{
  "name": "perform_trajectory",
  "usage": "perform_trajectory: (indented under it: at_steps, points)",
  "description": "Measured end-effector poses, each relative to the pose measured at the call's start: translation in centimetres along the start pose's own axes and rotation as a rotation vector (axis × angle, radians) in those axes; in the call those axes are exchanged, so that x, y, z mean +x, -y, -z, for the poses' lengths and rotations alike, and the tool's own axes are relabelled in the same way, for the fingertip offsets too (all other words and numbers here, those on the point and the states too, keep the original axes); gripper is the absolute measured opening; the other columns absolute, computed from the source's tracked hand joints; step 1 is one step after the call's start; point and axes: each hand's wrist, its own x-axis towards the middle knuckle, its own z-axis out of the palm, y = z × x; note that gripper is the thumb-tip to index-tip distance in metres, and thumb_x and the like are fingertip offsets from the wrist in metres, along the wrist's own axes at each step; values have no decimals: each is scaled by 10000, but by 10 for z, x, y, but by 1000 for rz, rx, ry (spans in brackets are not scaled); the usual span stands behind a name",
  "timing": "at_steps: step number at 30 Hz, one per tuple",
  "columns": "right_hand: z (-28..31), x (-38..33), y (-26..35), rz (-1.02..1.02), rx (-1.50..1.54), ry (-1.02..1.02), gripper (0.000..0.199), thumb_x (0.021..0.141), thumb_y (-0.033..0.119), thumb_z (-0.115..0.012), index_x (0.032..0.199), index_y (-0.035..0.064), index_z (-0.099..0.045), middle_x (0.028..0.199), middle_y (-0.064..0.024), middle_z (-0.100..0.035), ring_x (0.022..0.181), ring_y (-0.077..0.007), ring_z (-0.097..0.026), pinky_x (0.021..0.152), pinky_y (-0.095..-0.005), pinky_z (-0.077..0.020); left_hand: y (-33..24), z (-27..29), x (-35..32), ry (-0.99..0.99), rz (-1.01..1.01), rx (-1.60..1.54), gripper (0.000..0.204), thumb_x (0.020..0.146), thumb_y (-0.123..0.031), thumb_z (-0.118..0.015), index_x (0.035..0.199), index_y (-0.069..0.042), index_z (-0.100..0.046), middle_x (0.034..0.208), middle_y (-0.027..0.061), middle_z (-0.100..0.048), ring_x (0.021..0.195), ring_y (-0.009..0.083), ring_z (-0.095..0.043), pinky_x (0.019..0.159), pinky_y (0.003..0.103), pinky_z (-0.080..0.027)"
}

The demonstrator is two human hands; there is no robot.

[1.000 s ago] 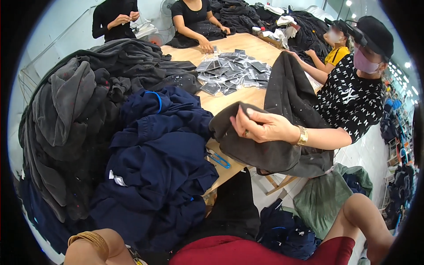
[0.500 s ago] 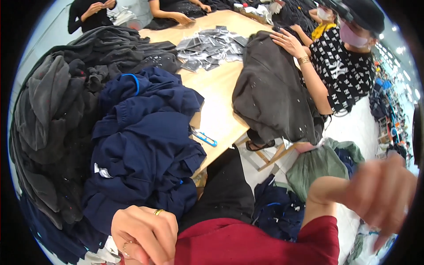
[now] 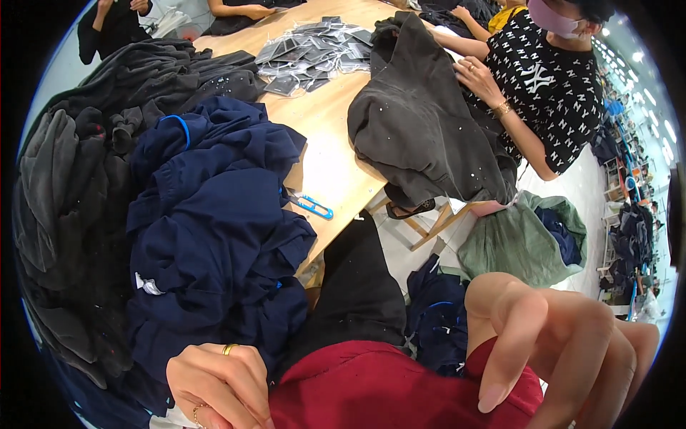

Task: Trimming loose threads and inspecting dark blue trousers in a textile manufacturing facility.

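Navy garment heap (image 3: 214, 222), crumpled, placed left of centre, with a white label (image 3: 148, 284) exposed at its lower left; its long axis is carried from the upper left of centre down to the lower left of the frame. Left hand (image 3: 218, 379), set at the lower left just below the heap's lower end, by which it is made the nearer hand; fingers curled in, and whether anything is gripped cannot be told. Right hand (image 3: 572, 336), placed lower right, well apart from the heap; thumb and fingers parted, nothing seen held, fingertips partly cut off by the frame. Blue-handled snips (image 3: 312, 206), laid on the wooden table (image 3: 336, 164) just right of the heap. Charcoal garment pile (image 3: 61, 193), stacked along the left. Dark grey garment (image 3: 421, 129), touched by a co-worker (image 3: 547, 93), upper right.
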Motion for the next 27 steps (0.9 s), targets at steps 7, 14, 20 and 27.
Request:
perform_trajectory:
  at_steps: [7,14,20,27]
  points:
    - [7,-34,30,-129,-58,-91,96,917,146,-510,1009,130,-490,940,47,-677,953,-134,-506,808,-400,-387,2,-2,3,-5,25,13,181,864,-133,-615,903,34,-674,884,172,-641,767,214,-568,646,271,-433]
    - [2,-30,37,-109,-178,-71,107,881,79,-545,924,153,-480,948,119,-663,915,-106,-497,827,-355,-386,-5,-17,30,45,33,99,107,838,-176,-653,847,-81,-701,824,74,-639,697,153,-561,598,231,-374]
    - [11,-31,37,236,-253,-92,83,789,106,-608,815,185,-602,749,116,-585,712,-47,-466,692,-236,-326,0,-32,48,127,-198,-96,145,803,-122,-688,914,-209,-658,902,51,-618,741,159,-535,628,239,-376]
    - [1,-24,30,206,-81,40,187,766,-7,-500,678,128,-595,556,27,-504,452,-52,-413,466,-197,-306,-1,-35,53,264,-276,-6,126,820,-85,-642,884,-194,-647,773,71,-617,598,173,-519,562,277,-379]
